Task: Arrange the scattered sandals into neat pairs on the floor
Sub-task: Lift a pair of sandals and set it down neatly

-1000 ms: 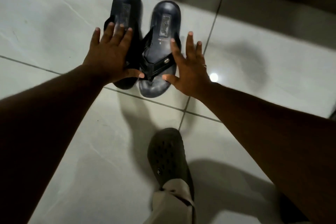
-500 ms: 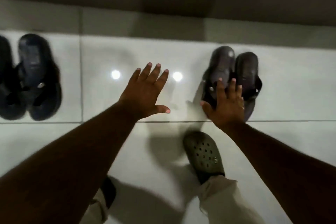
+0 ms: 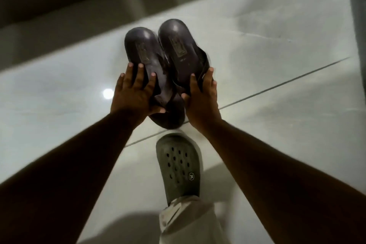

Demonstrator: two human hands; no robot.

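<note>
Two dark purple sandals lie side by side on the pale tiled floor, heels pointing away from me. My left hand [image 3: 132, 97] lies over the strap of the left sandal [image 3: 141, 45], fingers spread, thumb curled round its toe end. My right hand [image 3: 201, 103] clasps the front of the right sandal [image 3: 176, 39], with the thumb between the two sandals and the fingers on the outer strap. The sandals touch along their inner edges. Their toe ends are partly hidden under my hands.
My foot in a grey perforated clog [image 3: 179, 166] stands just in front of the pair, with a light trouser leg [image 3: 188, 222] above it. A low wall base [image 3: 79, 31] runs behind the sandals. A dark grout line [image 3: 277, 85] crosses the glossy floor.
The view has swung away from the black pair, which is out of frame. Both hands have moved onto the purple pair; half a second ago only my right hand touched it.
</note>
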